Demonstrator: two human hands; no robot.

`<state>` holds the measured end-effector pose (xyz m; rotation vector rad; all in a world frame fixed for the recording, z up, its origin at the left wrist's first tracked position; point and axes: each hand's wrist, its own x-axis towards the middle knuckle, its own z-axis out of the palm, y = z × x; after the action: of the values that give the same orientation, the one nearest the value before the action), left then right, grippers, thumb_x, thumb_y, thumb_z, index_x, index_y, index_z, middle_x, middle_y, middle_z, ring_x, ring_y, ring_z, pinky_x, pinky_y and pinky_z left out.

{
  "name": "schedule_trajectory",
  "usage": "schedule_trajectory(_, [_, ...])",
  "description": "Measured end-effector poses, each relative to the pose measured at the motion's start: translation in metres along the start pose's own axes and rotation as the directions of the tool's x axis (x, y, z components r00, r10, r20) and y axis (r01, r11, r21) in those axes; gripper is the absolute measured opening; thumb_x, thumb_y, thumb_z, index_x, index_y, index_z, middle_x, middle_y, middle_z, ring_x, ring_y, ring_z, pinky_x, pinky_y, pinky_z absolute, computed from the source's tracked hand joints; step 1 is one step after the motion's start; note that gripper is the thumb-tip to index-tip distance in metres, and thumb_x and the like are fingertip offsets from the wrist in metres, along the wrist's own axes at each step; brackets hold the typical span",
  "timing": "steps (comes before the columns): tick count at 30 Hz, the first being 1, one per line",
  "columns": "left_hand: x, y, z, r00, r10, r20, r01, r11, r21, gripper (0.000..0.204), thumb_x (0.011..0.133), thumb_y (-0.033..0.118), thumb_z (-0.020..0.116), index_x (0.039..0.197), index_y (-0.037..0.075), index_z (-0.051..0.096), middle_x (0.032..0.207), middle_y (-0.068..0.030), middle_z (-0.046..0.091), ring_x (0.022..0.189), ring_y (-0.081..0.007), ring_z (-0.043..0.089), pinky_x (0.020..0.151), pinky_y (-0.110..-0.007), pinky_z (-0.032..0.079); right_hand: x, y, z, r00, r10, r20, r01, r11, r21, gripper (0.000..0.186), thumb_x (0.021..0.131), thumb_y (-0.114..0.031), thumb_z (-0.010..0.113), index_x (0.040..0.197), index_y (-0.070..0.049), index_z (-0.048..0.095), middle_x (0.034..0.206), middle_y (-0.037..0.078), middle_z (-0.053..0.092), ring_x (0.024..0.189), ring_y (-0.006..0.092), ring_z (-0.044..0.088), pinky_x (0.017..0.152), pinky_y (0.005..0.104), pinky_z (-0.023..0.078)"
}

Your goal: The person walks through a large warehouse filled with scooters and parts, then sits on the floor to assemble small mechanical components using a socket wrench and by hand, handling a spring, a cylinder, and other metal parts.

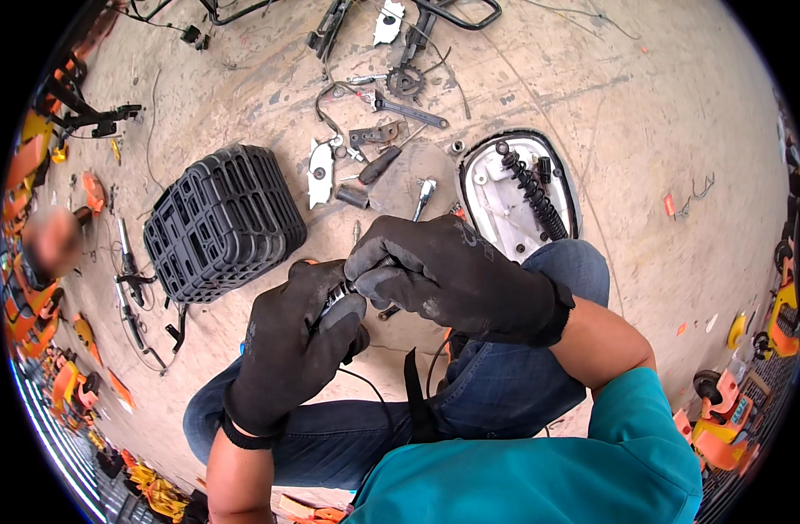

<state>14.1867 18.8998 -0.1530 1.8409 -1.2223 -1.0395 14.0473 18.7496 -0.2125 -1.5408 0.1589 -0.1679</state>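
Small metal part [337,301] gripped over dusty concrete floor [662,113].

Black gloves on left hand [299,349], right hand [448,275]; teal shirt, blue jeans.

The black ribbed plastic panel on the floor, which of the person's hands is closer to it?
Left. The left hand sits just below the panel's lower right corner. The right hand is further to the right, gripping the small metal part both hands share.
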Motion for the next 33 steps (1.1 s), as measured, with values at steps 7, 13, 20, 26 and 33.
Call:
schedule_trajectory(7, [0.000, 0.000, 0.001, 0.997, -0.072, 0.000, 0.072, 0.997, -0.004, 0.021, 0.089, 0.002, 0.059, 0.110, -0.003, 0.057, 0.068, -0.0071, 0.063, 0.058, -0.0111, 0.063, 0.053, -0.025, 0.046, 0.002, 0.006, 0.006, 0.997, 0.071, 0.004, -0.071, 0.993, 0.090, 0.019, 0.092, -0.014, 0.060, 0.101, 0.002, 0.052, 0.084, 0.019, 0.063, 0.079, 0.0343, 0.063, 0.069, 0.0406, 0.048])
schedule_trajectory(13, [0.004, 0.006, -0.001, 0.986, -0.164, -0.016, 0.163, 0.986, -0.037, 0.021, 0.087, 0.003, 0.059, 0.108, -0.004, 0.058, 0.071, -0.0074, 0.065, 0.062, -0.0109, 0.064, 0.057, -0.025, 0.048, 0.005, 0.005, 0.006, 0.996, 0.081, -0.039, -0.074, 0.985, 0.154, 0.021, 0.094, -0.019, 0.060, 0.098, 0.001, 0.055, 0.081, 0.016, 0.062, 0.076, 0.0291, 0.063, 0.068, 0.0387, 0.047])
schedule_trajectory(20, [0.005, 0.003, -0.003, 0.985, -0.161, -0.065, 0.167, 0.980, 0.104, 0.028, 0.083, 0.006, 0.061, 0.107, -0.007, 0.061, 0.085, -0.0133, 0.067, 0.074, -0.0169, 0.067, 0.067, -0.028, 0.052, 0.007, 0.015, 0.003, 0.996, 0.091, -0.011, -0.092, 0.983, -0.159, 0.028, 0.096, -0.029, 0.058, 0.091, -0.001, 0.056, 0.072, 0.020, 0.056, 0.069, 0.0366, 0.057, 0.061, 0.0441, 0.041])
schedule_trajectory(26, [0.004, 0.004, -0.005, 0.989, -0.145, -0.003, 0.144, 0.980, 0.133, 0.034, 0.088, 0.018, 0.058, 0.111, -0.006, 0.060, 0.087, -0.0166, 0.067, 0.076, -0.0212, 0.068, 0.070, -0.031, 0.053, 0.007, 0.022, 0.009, 0.995, -0.013, -0.100, -0.011, 0.973, -0.231, 0.027, 0.096, -0.027, 0.057, 0.087, -0.002, 0.056, 0.067, 0.021, 0.054, 0.063, 0.0390, 0.055, 0.057, 0.0453, 0.040])
schedule_trajectory(33, [0.004, 0.001, 0.000, 0.998, -0.070, -0.011, 0.070, 0.975, 0.213, 0.040, 0.094, 0.031, 0.055, 0.112, -0.004, 0.060, 0.092, -0.0180, 0.067, 0.081, -0.0279, 0.067, 0.073, -0.035, 0.051, 0.004, 0.027, 0.031, 0.964, -0.025, -0.263, -0.004, 0.994, -0.111, 0.018, 0.095, -0.015, 0.058, 0.091, 0.001, 0.053, 0.069, 0.023, 0.052, 0.062, 0.0400, 0.052, 0.055, 0.0444, 0.038])
